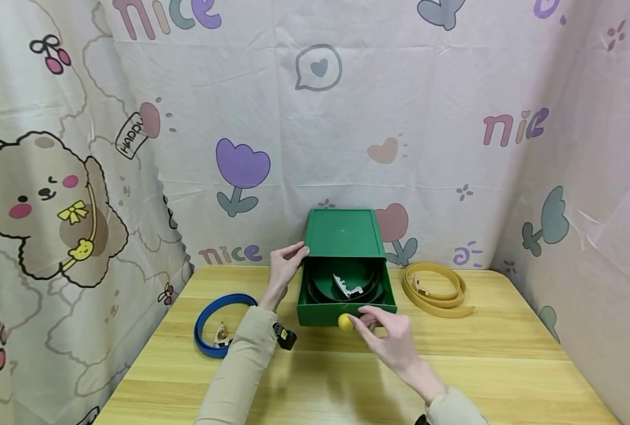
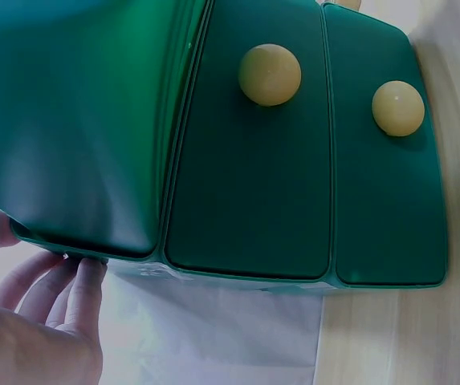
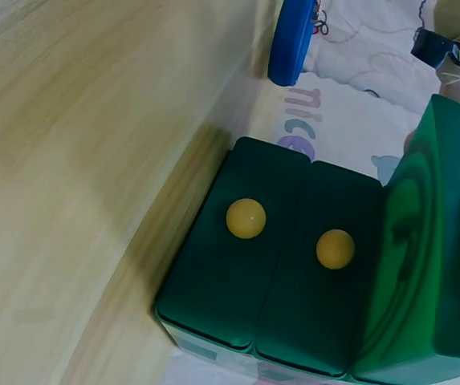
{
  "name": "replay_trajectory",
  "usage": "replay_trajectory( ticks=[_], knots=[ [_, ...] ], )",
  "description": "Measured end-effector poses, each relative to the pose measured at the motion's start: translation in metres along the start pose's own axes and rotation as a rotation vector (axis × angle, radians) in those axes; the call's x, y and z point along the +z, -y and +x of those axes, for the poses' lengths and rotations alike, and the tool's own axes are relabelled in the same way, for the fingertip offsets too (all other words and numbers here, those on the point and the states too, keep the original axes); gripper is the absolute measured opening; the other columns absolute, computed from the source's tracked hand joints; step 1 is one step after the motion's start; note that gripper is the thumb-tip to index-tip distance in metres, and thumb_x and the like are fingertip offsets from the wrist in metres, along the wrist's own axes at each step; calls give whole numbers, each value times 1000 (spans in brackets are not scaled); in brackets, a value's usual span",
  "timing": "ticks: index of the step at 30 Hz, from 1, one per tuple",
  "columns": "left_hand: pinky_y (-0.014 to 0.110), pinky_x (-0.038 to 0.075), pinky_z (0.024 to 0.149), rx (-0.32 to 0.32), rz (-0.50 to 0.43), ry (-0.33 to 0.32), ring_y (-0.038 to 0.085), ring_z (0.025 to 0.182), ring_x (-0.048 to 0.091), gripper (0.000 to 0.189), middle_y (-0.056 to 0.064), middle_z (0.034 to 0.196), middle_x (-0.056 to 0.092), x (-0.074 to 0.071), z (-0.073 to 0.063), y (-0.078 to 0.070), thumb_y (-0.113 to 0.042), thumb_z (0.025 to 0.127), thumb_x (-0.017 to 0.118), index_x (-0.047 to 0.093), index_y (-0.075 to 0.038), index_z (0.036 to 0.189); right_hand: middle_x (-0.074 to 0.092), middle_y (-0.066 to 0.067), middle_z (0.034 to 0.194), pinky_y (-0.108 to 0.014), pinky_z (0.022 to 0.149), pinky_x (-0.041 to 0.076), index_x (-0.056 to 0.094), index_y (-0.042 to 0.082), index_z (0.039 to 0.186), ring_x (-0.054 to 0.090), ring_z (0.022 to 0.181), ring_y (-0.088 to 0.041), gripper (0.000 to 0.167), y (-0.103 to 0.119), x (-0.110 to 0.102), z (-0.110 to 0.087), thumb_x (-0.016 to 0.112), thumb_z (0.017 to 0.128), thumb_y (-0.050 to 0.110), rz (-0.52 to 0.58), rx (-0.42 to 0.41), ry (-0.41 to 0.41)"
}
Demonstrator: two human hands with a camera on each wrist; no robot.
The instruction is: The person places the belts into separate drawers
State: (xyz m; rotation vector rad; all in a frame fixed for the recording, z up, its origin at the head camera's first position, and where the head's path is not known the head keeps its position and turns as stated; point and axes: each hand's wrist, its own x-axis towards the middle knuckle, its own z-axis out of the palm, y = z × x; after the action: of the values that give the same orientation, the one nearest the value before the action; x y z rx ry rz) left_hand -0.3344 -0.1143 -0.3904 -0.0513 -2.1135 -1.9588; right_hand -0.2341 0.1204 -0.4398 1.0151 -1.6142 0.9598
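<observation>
A green drawer cabinet (image 1: pixel 344 231) stands at the back of the table, its top drawer (image 1: pixel 320 316) pulled out. Inside the drawer lies a coiled black belt (image 1: pixel 376 283) with a silver buckle (image 1: pixel 347 287). My right hand (image 1: pixel 391 342) pinches the round yellow knob (image 1: pixel 345 321) on that drawer's front. At the cabinet's upper left edge, my left hand (image 1: pixel 285 268) rests with its fingers extended against the side, also seen in the left wrist view. Two lower drawers, each with a yellow knob (image 2: pixel 270 74), are closed below the pulled-out one.
A coiled blue belt (image 1: pixel 200 330) lies on the wooden table (image 1: pixel 506 366) left of the cabinet, beside my left forearm. To the right is a coiled yellow belt (image 1: pixel 437 304). A printed curtain (image 1: pixel 336 118) hangs close behind the cabinet and along both sides.
</observation>
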Motion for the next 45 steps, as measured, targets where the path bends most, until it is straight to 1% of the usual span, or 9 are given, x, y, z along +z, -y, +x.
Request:
replay_trajectory(
  ticks=[7,11,17,26,30,33,37,40,45],
  knots=[
    [25,57,86,0,5,-5,12,100,70,34,19,124,71,0,1,0,-19,94,71,72,-6,125,74,0,68,-13,57,53,71,2,93,67,56,-5,22,4,2,-1,79,88,21,-6,72,137],
    [20,55,82,4,9,-8,14,102,71,34,20,123,71,0,1,0,-20,93,72,72,-5,124,74,0,69,-12,58,53,70,3,93,68,57,-5,25,5,4,-1,77,90,27,6,86,182],
    [31,57,91,4,20,-8,17,105,70,35,20,124,71,-1,0,2,-21,93,72,72,-6,125,75,0,68,-13,57,52,70,4,91,68,56,-4,32,5,5,-1,70,93,36,1,90,178],
    [33,57,93,-3,15,-5,18,106,70,35,19,125,71,-1,0,1,-21,94,71,72,-7,126,75,0,68,-13,55,52,70,4,91,68,56,-4,28,3,8,-1,74,91,32,-15,93,177],
    [35,57,96,-5,13,-4,21,109,70,35,19,124,71,-1,1,3,-22,94,71,72,-7,126,76,0,69,-13,57,52,70,4,91,69,58,-5,23,2,9,-1,83,82,21,-15,112,178],
    [33,57,95,-5,15,-4,22,111,70,36,19,125,71,0,1,4,-22,94,72,71,-6,126,76,1,70,-13,57,52,70,5,92,69,59,-5,24,1,9,0,83,82,23,-26,138,183],
    [26,56,91,-7,15,-3,22,111,70,37,19,125,71,0,1,4,-22,94,72,71,-5,126,76,1,70,-14,56,51,70,5,93,68,59,-4,30,0,9,1,73,91,35,-43,147,181],
    [24,56,89,-6,9,-5,23,111,70,35,19,124,71,0,1,4,-21,94,72,72,-5,125,75,1,69,-15,54,49,71,5,95,67,58,-4,26,-2,10,1,77,89,29,-41,131,170],
    [20,55,86,-1,1,-6,21,109,70,34,19,123,71,0,2,3,-21,93,72,72,-6,124,75,2,70,-17,54,49,71,5,96,66,58,-4,25,-3,10,2,86,77,12,-41,147,174]
  ],
)
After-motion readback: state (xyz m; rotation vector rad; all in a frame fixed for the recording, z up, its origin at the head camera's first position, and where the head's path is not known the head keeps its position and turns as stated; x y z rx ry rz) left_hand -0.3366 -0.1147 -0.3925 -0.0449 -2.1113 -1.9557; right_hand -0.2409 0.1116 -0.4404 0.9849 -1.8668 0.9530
